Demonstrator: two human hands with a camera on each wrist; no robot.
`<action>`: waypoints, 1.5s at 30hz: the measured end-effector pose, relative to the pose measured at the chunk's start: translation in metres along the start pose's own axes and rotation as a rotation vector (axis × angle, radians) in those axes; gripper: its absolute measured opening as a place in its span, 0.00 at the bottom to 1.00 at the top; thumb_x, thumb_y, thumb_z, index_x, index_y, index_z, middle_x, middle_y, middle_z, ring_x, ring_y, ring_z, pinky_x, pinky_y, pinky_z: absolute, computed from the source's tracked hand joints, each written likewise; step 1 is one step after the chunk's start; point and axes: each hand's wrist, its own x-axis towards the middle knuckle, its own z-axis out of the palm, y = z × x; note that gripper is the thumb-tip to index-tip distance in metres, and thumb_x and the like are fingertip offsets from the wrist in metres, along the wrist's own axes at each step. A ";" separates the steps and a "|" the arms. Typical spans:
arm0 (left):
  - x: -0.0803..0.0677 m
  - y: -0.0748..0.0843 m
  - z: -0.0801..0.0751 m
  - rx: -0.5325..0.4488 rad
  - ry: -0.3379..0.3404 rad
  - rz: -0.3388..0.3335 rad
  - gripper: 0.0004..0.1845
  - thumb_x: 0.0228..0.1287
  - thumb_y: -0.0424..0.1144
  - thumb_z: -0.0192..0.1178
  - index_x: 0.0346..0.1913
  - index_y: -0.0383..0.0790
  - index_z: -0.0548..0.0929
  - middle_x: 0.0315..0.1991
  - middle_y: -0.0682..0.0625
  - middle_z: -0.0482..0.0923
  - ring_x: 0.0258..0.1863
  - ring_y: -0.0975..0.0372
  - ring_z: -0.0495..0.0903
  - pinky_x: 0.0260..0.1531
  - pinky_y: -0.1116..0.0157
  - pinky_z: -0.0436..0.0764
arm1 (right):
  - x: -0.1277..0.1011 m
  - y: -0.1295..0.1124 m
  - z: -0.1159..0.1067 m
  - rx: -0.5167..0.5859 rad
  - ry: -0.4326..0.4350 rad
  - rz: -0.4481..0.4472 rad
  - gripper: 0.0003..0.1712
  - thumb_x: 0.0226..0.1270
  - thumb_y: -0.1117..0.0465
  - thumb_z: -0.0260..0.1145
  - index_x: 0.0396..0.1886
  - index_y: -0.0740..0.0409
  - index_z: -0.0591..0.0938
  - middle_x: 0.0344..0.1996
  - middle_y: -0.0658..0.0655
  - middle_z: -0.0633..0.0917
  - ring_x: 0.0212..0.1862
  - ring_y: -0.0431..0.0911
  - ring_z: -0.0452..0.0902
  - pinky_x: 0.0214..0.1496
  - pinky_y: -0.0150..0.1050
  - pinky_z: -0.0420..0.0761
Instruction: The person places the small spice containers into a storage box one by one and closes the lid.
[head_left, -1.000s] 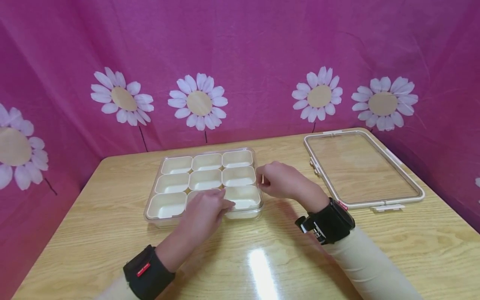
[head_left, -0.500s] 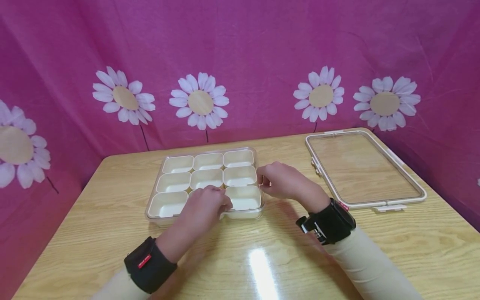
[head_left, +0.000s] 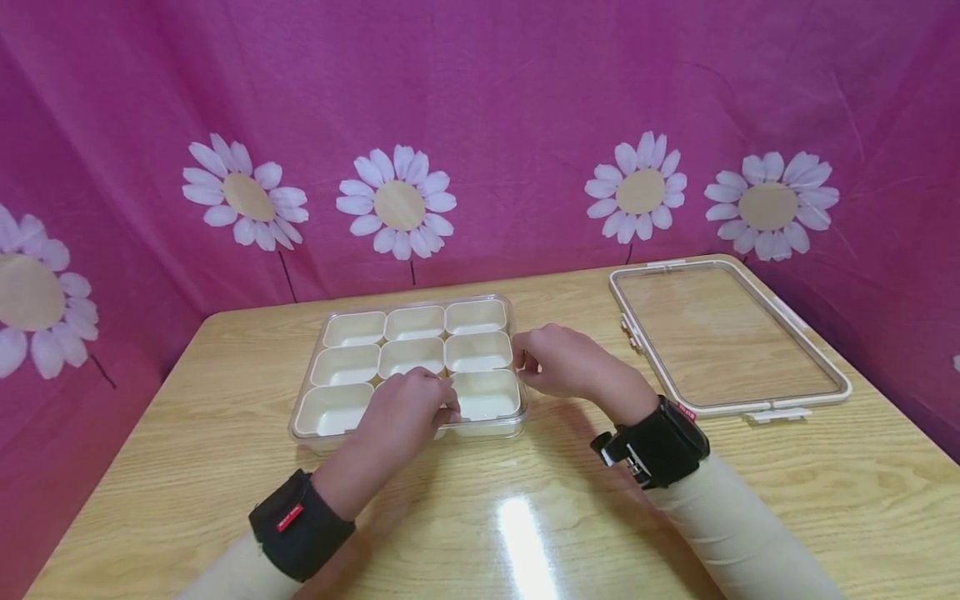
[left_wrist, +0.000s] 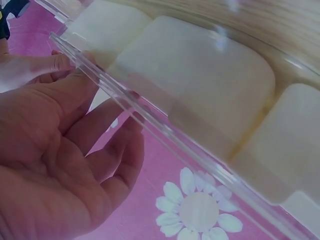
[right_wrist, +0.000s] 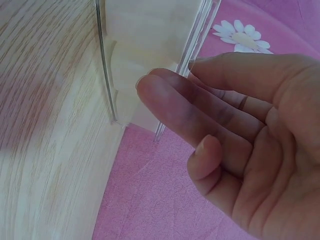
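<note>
A clear storage box stands on the table and holds several cream cups, set in rows of three. My left hand is over its front middle cup, fingers bent down near the wall beside the front right cup. In the left wrist view the thumb lies right at the clear rim; I cannot tell whether the fingers pinch a cup. My right hand grips the box's right edge. In the right wrist view its thumb meets the rim and its fingers bend against the outer wall.
A clear lid with a white frame and side clips lies flat at the right of the wooden table. Behind the table hangs a magenta cloth with printed daisies. Each wrist wears a black band.
My left hand has drawn back left from over the front right cup, its fingers bending down more. My right hand has stayed at the box's right edge. Box and lid have not moved.
</note>
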 end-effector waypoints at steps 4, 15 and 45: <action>0.001 0.001 0.000 0.007 0.004 0.005 0.05 0.52 0.40 0.78 0.28 0.50 0.90 0.25 0.56 0.84 0.30 0.57 0.81 0.28 0.59 0.79 | -0.001 0.000 -0.001 -0.003 -0.001 0.007 0.03 0.61 0.69 0.68 0.32 0.58 0.83 0.27 0.51 0.84 0.32 0.43 0.79 0.38 0.40 0.80; 0.001 0.002 -0.002 -0.070 -0.042 -0.040 0.08 0.57 0.46 0.75 0.29 0.47 0.89 0.23 0.58 0.80 0.28 0.60 0.80 0.25 0.62 0.77 | -0.006 -0.001 -0.003 -0.003 0.009 0.064 0.03 0.61 0.67 0.69 0.33 0.56 0.82 0.27 0.50 0.83 0.31 0.43 0.77 0.35 0.39 0.77; 0.064 -0.003 0.030 -0.085 0.040 -0.134 0.12 0.59 0.43 0.74 0.44 0.42 0.90 0.38 0.52 0.86 0.42 0.57 0.85 0.37 0.57 0.83 | -0.037 0.031 -0.036 -0.150 -0.020 0.301 0.15 0.72 0.60 0.61 0.49 0.64 0.84 0.43 0.65 0.87 0.48 0.59 0.84 0.48 0.58 0.81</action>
